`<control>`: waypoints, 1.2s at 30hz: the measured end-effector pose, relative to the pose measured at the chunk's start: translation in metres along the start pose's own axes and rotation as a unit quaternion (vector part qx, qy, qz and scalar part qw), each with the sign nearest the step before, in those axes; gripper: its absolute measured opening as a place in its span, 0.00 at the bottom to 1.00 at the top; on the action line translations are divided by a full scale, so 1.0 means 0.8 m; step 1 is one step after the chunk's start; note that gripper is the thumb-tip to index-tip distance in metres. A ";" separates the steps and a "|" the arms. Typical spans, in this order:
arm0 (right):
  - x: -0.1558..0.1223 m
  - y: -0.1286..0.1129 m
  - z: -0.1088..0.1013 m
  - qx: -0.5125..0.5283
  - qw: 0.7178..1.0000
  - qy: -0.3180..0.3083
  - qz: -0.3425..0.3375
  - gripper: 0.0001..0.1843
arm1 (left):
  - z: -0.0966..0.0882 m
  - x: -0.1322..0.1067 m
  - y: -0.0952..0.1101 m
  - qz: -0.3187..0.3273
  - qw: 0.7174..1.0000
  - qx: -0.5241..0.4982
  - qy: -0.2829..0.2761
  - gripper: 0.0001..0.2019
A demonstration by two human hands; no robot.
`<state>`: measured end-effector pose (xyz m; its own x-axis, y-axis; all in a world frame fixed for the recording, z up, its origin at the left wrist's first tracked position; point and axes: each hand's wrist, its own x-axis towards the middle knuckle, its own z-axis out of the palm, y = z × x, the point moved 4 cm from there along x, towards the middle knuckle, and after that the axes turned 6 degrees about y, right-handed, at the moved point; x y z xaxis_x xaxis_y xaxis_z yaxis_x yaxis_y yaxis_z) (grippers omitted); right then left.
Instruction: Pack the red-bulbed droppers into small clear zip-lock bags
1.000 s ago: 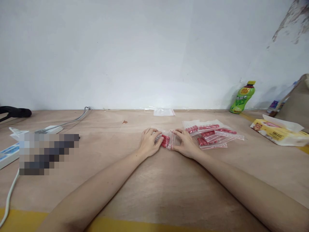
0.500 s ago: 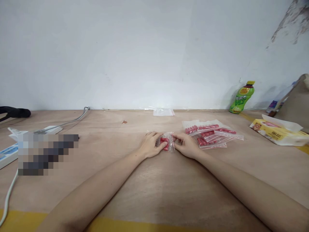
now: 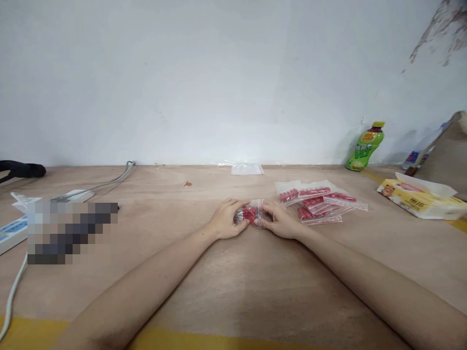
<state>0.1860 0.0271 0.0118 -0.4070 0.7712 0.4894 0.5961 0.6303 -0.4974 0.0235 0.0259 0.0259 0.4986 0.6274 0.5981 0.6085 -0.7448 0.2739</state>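
Note:
Between my two hands a small clear zip bag [image 3: 251, 215] with red pieces inside lies on the wooden table [image 3: 204, 282]. My left hand [image 3: 228, 218] grips its left side, fingers curled over the far edge and thumb on the near one. At the bag's right end, along the zip strip, my right hand [image 3: 279, 219] holds on with thumb and fingers. Just right of that hand is a loose pile of similar zip bags [image 3: 317, 200] with red, rod-like pieces in them.
A stack of flat clear bags [image 3: 247, 169] lies by the wall. To the right are a green drink bottle [image 3: 366, 148], a yellow tissue pack [image 3: 419, 200] and a beige bag [image 3: 447, 150]. A power strip [image 3: 13, 227] with cables sits at left, beside a blurred-out patch.
My left thumb has shifted slightly, and more of the red pieces shows in the middle of the bag. My right fingers have closed in on the zip end. The pile is unchanged.

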 end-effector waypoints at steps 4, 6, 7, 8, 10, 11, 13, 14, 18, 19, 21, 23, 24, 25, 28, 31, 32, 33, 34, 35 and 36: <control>-0.001 -0.001 -0.001 0.029 1.000 0.002 0.005 0.20 | -0.002 0.000 0.001 0.012 1.000 -0.008 0.016 0.21; -0.001 0.000 -0.002 0.037 0.999 0.009 0.011 0.20 | -0.002 0.000 0.001 0.018 0.999 -0.016 0.022 0.22; -0.001 -0.001 -0.002 0.044 0.999 0.011 0.012 0.21 | -0.002 0.000 0.001 0.022 0.999 -0.021 0.024 0.22; -0.001 -0.001 -0.002 0.051 0.999 0.009 0.009 0.21 | -0.003 0.000 0.001 0.025 0.999 -0.026 0.025 0.22; 0.000 -0.002 -0.002 0.056 0.998 0.001 -0.003 0.21 | -0.003 0.000 0.002 0.030 0.999 -0.033 0.026 0.21; -0.001 -0.002 -0.001 0.050 0.999 -0.003 -0.009 0.21 | -0.003 0.000 0.002 0.030 0.999 -0.035 0.026 0.21; -0.001 0.000 0.000 0.030 0.999 -0.004 -0.009 0.21 | -0.002 0.000 0.002 0.029 0.999 -0.034 0.026 0.21; -0.001 0.001 0.000 0.019 1.000 -0.003 -0.002 0.20 | -0.002 0.000 0.002 0.028 0.999 -0.033 0.025 0.21; -0.002 0.004 0.002 0.015 1.000 0.000 0.012 0.17 | 0.000 0.000 -0.001 0.015 0.999 -0.030 0.016 0.21; -0.002 0.003 0.001 0.028 1.000 0.002 0.010 0.18 | 0.001 0.000 -0.002 0.008 0.999 -0.031 0.010 0.22; -0.001 0.001 -0.001 0.058 0.998 0.004 0.009 0.20 | 0.004 0.000 -0.004 -0.003 0.999 -0.038 -0.004 0.23; 0.000 0.000 -0.002 0.072 0.997 -0.004 0.006 0.21 | 0.005 0.000 -0.005 -0.007 0.999 -0.048 -0.014 0.23; 0.001 -0.001 -0.002 0.072 0.997 -0.011 0.004 0.20 | 0.006 -0.001 -0.005 -0.007 0.998 -0.052 -0.017 0.23; 0.001 -0.002 -0.003 0.069 0.998 -0.016 0.004 0.19 | 0.006 -0.001 -0.006 -0.008 0.998 -0.055 -0.020 0.23; 0.001 -0.001 -0.003 0.050 0.998 -0.016 0.016 0.16 | 0.006 -0.001 -0.007 -0.019 0.998 -0.056 -0.024 0.24; -0.001 -0.002 -0.003 0.041 0.999 -0.013 0.024 0.15 | 0.007 -0.001 -0.008 -0.028 0.998 -0.055 -0.028 0.23; -0.001 -0.002 -0.003 0.045 0.999 -0.011 0.025 0.16 | 0.007 -0.001 -0.007 -0.029 0.998 -0.057 -0.028 0.23; -0.001 -0.002 -0.003 0.049 0.998 -0.010 0.028 0.17 | 0.007 -0.001 -0.007 -0.027 0.997 -0.059 -0.027 0.23; -0.001 -0.002 -0.003 0.051 0.998 -0.008 0.033 0.19 | 0.006 0.000 -0.007 -0.024 0.997 -0.063 -0.027 0.23; -0.001 -0.002 -0.003 0.050 0.998 -0.009 0.036 0.20 | 0.006 0.000 -0.006 -0.022 0.997 -0.067 -0.027 0.23; -0.001 -0.002 -0.002 0.047 0.998 -0.012 0.037 0.21 | 0.006 0.000 -0.006 -0.020 0.997 -0.070 -0.028 0.23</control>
<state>0.1866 0.0255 0.0133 -0.3811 0.8175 0.4319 0.5585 0.5758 -0.5971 0.0236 0.0306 0.0205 0.5113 0.6661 0.5430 0.5383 -0.7408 0.4019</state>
